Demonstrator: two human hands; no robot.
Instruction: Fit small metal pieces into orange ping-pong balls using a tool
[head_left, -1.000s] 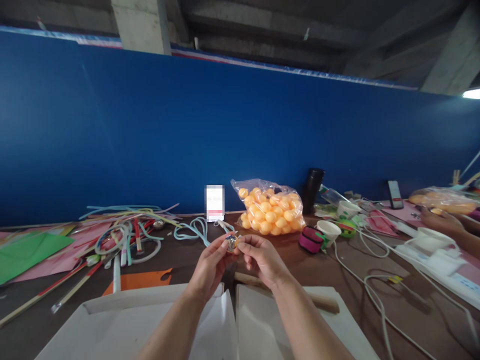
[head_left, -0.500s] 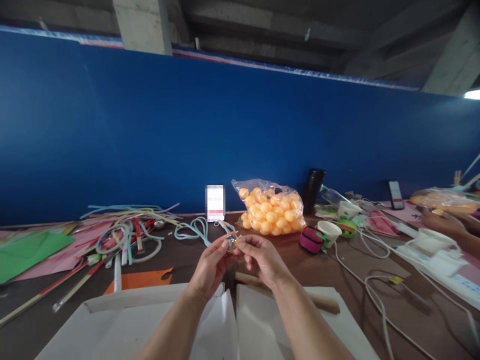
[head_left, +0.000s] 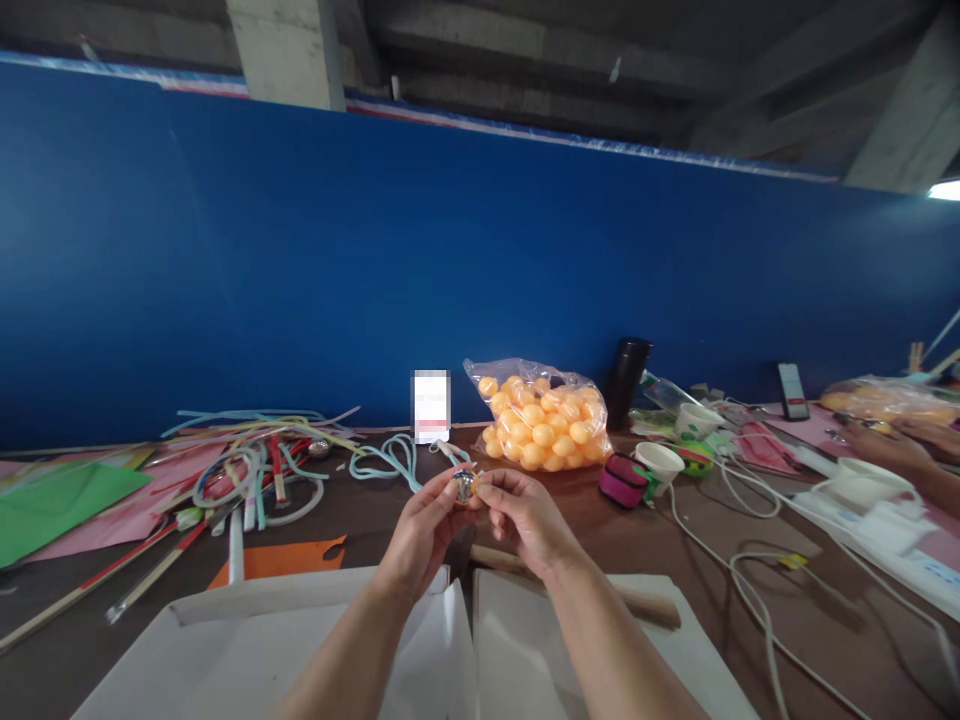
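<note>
My left hand (head_left: 421,530) is closed, its thumb and fingers pinching a small, shiny silver round piece (head_left: 464,487) with a yellowish edge. My right hand (head_left: 529,520) meets it from the other side, thumb and forefinger closed on that same edge. Both hands are raised above the table, close together, and the fingers cover much of the piece, so its exact kind cannot be made out. Beneath my forearms lie white cardboard sheets or flaps (head_left: 300,640), and a wooden rod (head_left: 652,607) runs across under my right wrist.
A clear bag of orange balls (head_left: 544,425) stands behind my hands, beside a black bottle (head_left: 628,383). Tubes and strips (head_left: 259,470) pile up at left near green paper (head_left: 56,510). Paper cups (head_left: 660,463) and white cables (head_left: 750,600) spread rightward. Another person's hand (head_left: 877,450) is at far right.
My hands stay almost still, both on the shiny piece, which seems turned very slightly. At far right the other person's hand has shifted a little.
</note>
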